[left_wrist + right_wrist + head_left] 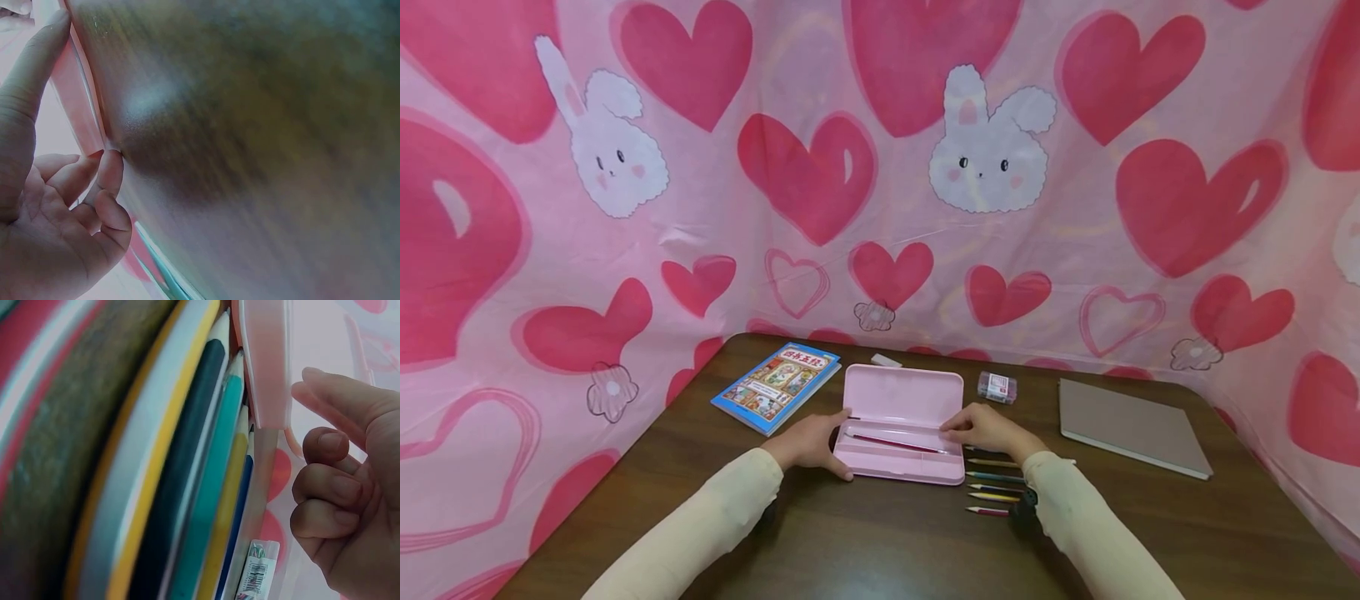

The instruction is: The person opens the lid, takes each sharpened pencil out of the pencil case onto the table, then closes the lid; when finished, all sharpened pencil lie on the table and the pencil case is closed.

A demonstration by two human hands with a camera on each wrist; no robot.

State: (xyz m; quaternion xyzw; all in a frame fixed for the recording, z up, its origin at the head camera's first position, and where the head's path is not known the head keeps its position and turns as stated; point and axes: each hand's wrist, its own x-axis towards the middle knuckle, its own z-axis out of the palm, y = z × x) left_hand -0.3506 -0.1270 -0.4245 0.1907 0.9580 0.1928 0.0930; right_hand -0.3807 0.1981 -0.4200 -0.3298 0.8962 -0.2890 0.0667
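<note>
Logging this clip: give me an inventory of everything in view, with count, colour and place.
pencil case: one, pink, open at table centre
inner pencil: one, dark red, inside the case
loose pencils: six, red, yellow, dark, teal, yellow, blue, right of the case
book: one, blue cover, back left
small block: one, white, behind the case
clear box: one, transparent with white label, back right
notebook: one, grey-brown, far right
table: one, dark brown, under everything
backdrop: pink with hearts and rabbits, behind
sleeves: two, cream, on both arms
hands: two; left hand gripping the case's left end, right hand at its right end
</note>
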